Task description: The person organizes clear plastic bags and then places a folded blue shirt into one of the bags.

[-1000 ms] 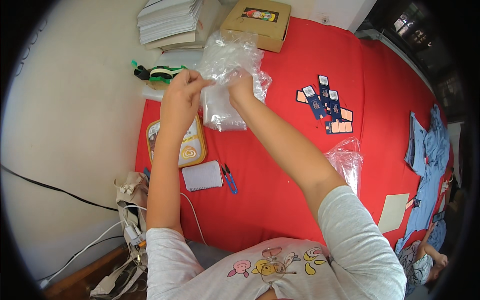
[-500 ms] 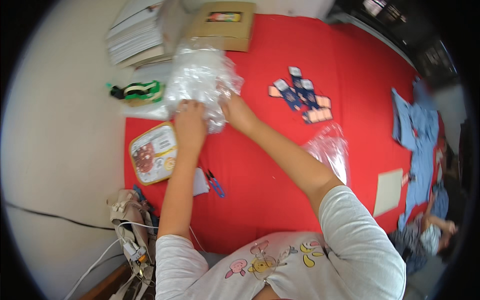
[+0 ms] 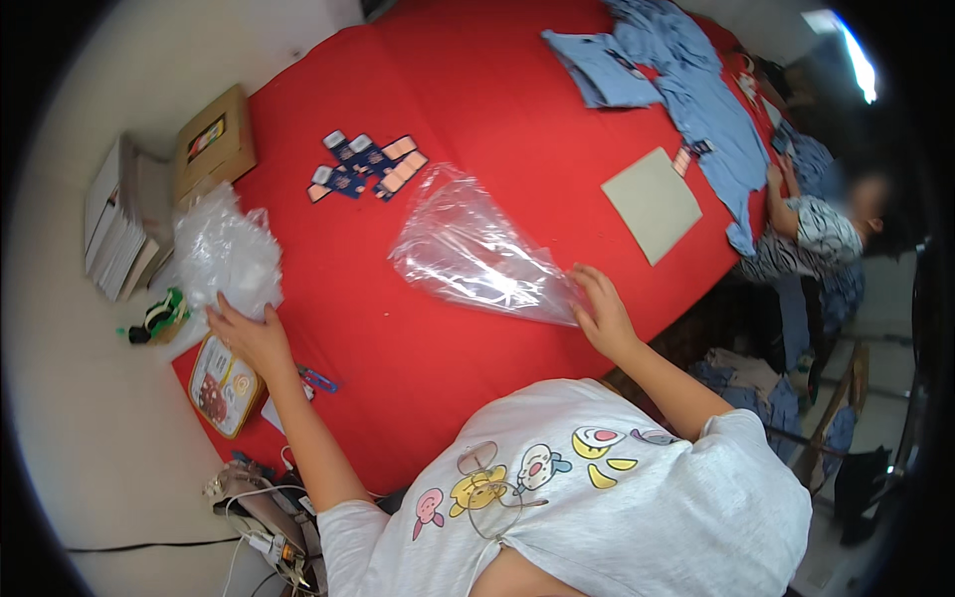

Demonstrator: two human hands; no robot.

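At the left, my left hand (image 3: 254, 338) is open, its fingers spread at the near edge of a heap of clear plastic bags (image 3: 229, 249). My right hand (image 3: 605, 316) has its thumb and fingers at the right end of a single clear plastic bag (image 3: 477, 254), which lies on the red cloth (image 3: 418, 363) and narrows toward that hand. Several dark blue and peach tags (image 3: 368, 167) lie overlapped beyond this bag. Beside my left wrist sits a flat printed container (image 3: 221, 386) with a yellow rim, with blue thread snips (image 3: 318, 379) nearby.
At the far left stand a cardboard box (image 3: 216, 144), a paper stack (image 3: 124, 219) and a green tape dispenser (image 3: 157, 316). A beige card (image 3: 653, 204) and blue garments (image 3: 696, 109) lie at the right, where another person (image 3: 816, 224) works. Cables (image 3: 269, 542) hang near the left corner.
The view has turned to the right. My right hand has left the heap of bags and reached the single bag's right end. My left hand has opened beside the heap.
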